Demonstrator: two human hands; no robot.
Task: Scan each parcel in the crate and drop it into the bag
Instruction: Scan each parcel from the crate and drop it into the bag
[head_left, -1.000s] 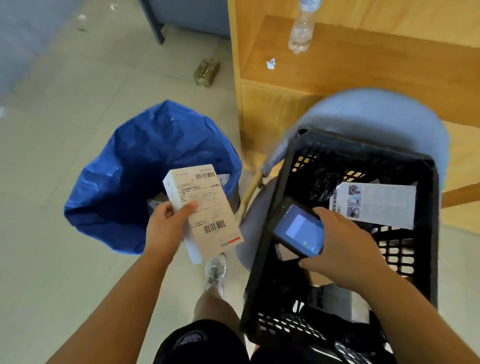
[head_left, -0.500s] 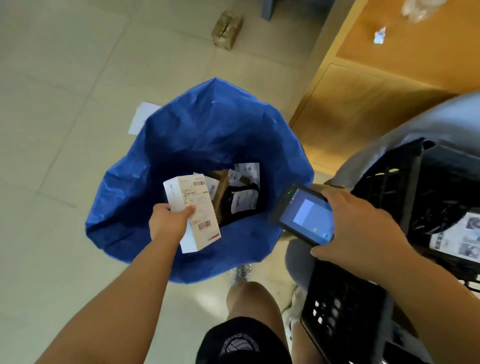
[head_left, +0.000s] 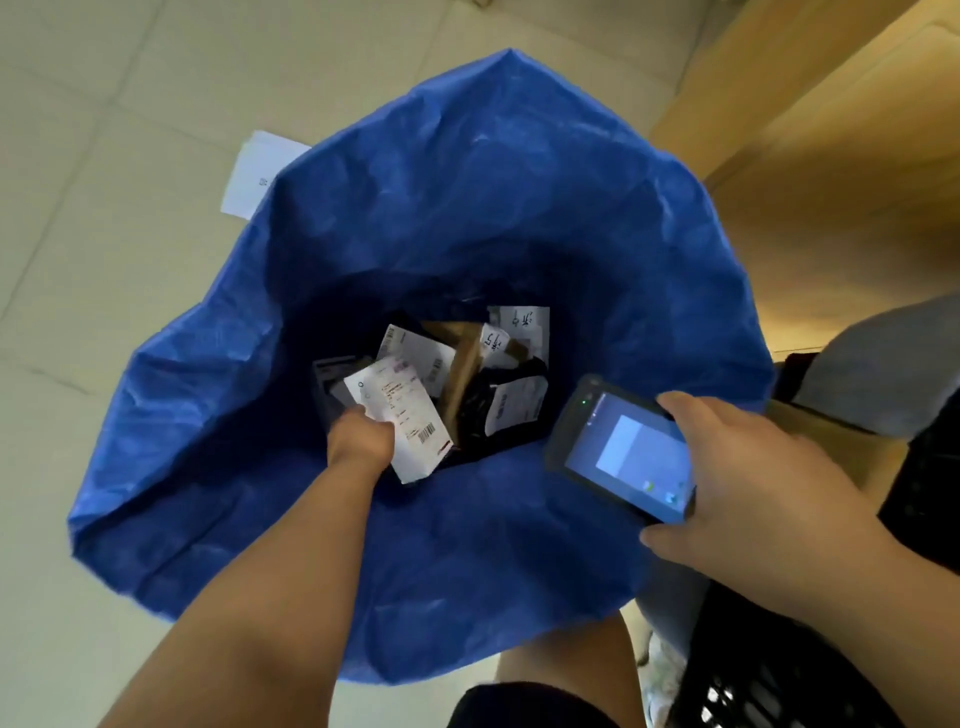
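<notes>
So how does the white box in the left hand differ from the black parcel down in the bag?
The white box is rigid, pale and gripped by the left hand; the black parcel is dark, crumpled and lies loose in the blue bag. Both carry white labels.

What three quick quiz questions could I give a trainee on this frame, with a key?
1. True or false: the left hand has already let go of the white labelled box.
2. Which hand holds the handheld scanner?
3. The box is inside the mouth of the: A) crate B) blue bag C) shelf.

Key: 1 false; 2 right hand; 3 B.
</notes>
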